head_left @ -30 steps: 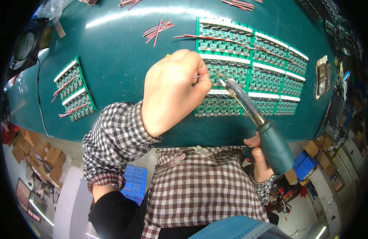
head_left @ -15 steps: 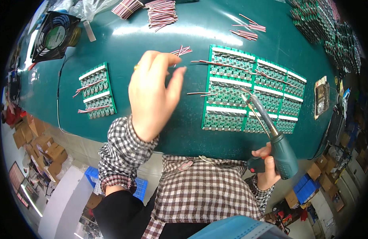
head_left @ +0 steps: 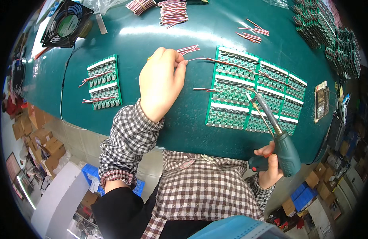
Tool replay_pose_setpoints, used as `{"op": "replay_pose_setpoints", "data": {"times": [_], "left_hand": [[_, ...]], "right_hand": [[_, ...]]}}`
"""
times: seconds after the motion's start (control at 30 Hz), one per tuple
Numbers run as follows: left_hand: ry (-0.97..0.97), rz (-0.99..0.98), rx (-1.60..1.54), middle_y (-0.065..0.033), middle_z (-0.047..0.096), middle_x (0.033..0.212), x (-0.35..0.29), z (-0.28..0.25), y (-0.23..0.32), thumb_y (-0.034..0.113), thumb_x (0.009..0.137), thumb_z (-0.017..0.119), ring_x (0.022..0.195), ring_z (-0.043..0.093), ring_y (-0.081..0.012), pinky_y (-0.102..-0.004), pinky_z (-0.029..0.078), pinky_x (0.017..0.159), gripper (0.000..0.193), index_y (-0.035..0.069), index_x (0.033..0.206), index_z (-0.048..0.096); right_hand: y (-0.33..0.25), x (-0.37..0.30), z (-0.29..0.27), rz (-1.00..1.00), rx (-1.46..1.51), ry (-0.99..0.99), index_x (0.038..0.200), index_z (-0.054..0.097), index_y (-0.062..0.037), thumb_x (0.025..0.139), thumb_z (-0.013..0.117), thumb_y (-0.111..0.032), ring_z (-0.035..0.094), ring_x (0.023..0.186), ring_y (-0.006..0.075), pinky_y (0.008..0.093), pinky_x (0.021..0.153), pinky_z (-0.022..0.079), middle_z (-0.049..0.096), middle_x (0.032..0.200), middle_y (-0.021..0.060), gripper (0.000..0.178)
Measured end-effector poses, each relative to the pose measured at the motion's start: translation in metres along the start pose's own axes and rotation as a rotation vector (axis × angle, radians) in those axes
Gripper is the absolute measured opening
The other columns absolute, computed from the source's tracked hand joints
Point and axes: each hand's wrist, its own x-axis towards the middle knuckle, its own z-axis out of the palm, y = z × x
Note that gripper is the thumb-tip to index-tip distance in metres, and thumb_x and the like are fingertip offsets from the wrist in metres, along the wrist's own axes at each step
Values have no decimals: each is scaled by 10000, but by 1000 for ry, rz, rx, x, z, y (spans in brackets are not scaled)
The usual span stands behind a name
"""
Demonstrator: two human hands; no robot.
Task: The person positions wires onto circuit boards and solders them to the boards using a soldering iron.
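My left hand (head_left: 162, 81) pinches the free end of a thin red-and-black wire (head_left: 208, 59) between thumb and forefinger. That wire runs right, over the top row of a panel of green circuit boards (head_left: 231, 117) with white strips. In my right hand (head_left: 270, 169) is a dark green soldering gun (head_left: 287, 155). Its metal tip and thin feed tube point up and left over the middle of the panel, and whether the tip touches a board I cannot tell. More wires lie across the panel, one pair jutting past its left edge. Loose wires (head_left: 188, 49) lie just behind my left hand.
A smaller board panel (head_left: 104, 95) with wires sits at the left. Behind it stand a black fan (head_left: 67, 24) and its cord. Wire bundles (head_left: 173, 14) lie at the back, smaller wire groups (head_left: 249, 37) at back right. Stacked boards (head_left: 339, 47) fill the far right corner.
My left hand has moved slightly right, and its thumb and forefinger have come together on the wire end. The right hand still holds the soldering gun over the panel. The whole view has shifted a little.
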Motion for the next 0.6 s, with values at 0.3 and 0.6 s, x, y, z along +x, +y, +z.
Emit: {"op": "replay_pose_setpoints", "data": {"times": [0.3, 0.6], "left_hand": [[-183, -22, 100, -68, 527, 711, -4, -16, 7, 84, 728, 652, 674, 545, -240, -330, 436, 622, 115, 41, 756, 548], [-255, 47, 144, -131, 536, 736, -2, -7, 3, 146, 695, 614, 715, 558, -296, -383, 455, 613, 104, 54, 711, 568]], "right_hand": [[3, 11, 1, -4, 51, 34, 1105, 458, 99, 849, 575, -148, 571, 741, 214, 350, 655, 544, 547, 863, 132, 375], [2, 9, -11, 115, 90, 112, 954, 523, 74, 829, 508, -81, 530, 642, 167, 322, 630, 503, 538, 734, 106, 200]]}}
